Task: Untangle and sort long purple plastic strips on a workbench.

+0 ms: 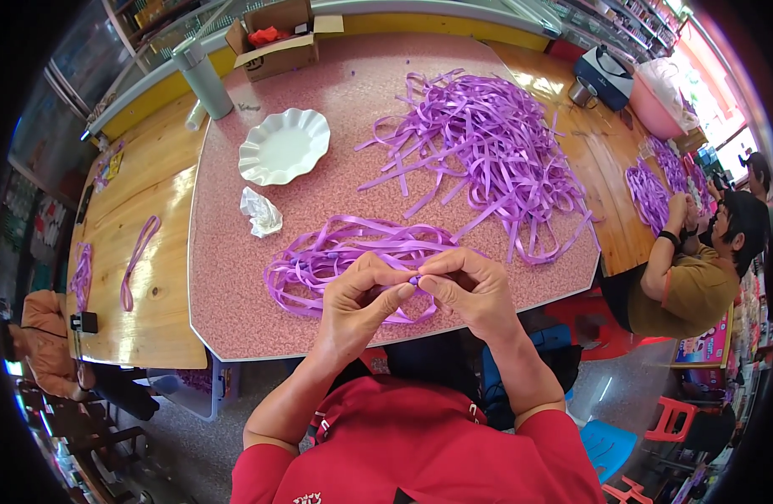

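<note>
My left hand (365,294) and my right hand (469,290) meet at the near side of the pink table, fingertips almost touching. Both pinch a small dark purple bead-like piece (414,280) between thumb and forefinger. Any ribbon running through it is hidden by my fingers. Just beyond and beneath my hands lies a looped bundle of purple ribbons (302,267), with small darker purple pieces on some strands. A larger tangled heap of purple ribbons (487,143) covers the far right of the table.
A white fluted dish (284,147) and a crumpled white tissue (260,212) sit on the pink table (223,277), left of the ribbons. Behind stand a green flask (203,80) and an open cardboard box (279,59). People sit at wooden tables on both sides; the right one handles purple ribbons (647,197).
</note>
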`<action>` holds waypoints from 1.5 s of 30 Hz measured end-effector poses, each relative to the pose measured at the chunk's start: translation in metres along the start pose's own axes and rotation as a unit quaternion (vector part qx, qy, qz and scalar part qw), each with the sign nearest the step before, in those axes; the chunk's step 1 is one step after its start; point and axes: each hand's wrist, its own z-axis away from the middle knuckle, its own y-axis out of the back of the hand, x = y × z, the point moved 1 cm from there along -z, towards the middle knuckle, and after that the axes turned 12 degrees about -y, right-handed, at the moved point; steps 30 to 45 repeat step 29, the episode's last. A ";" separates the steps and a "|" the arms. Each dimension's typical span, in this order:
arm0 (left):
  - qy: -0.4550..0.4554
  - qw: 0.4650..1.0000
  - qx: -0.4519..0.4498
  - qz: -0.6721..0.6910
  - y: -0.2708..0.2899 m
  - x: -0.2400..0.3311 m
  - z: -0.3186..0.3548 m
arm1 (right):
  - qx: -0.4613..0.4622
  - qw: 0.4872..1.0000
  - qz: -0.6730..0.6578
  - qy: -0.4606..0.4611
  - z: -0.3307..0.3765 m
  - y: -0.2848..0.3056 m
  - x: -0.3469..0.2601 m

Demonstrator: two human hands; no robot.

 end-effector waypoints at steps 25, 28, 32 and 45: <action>-0.121 0.983 0.059 -0.123 -0.009 -0.008 0.004 | -0.001 0.997 0.056 0.044 -0.005 -0.003 0.004; -0.087 0.991 0.036 -0.096 -0.005 -0.005 0.005 | -0.036 0.999 0.019 0.012 0.000 -0.003 0.003; -0.101 0.989 0.016 -0.107 -0.003 -0.007 0.005 | -0.042 0.999 0.006 -0.008 0.003 -0.001 0.006; -0.101 0.989 0.016 -0.107 -0.003 -0.007 0.005 | -0.042 0.999 0.006 -0.008 0.003 -0.001 0.006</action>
